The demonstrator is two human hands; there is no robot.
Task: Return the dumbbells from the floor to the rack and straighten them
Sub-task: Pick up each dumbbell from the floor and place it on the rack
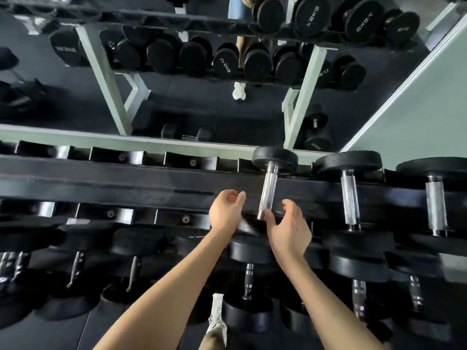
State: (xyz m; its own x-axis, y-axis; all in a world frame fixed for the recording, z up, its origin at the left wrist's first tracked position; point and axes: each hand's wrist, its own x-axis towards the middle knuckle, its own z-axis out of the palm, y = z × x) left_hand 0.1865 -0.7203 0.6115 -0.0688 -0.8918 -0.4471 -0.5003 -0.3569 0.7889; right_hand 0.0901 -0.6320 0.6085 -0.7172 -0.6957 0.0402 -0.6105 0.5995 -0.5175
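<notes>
Dumbbell (268, 192) is seated across the top tier of the rack (126, 188). Its near end is flanked by left hand (225, 214) and right hand (289, 229). Both are held loosely uncurled, nothing gripped.

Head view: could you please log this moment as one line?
dumbbell across rack top tier | left hand open beside its near head | right hand open beside its near head | neither grips it
</notes>
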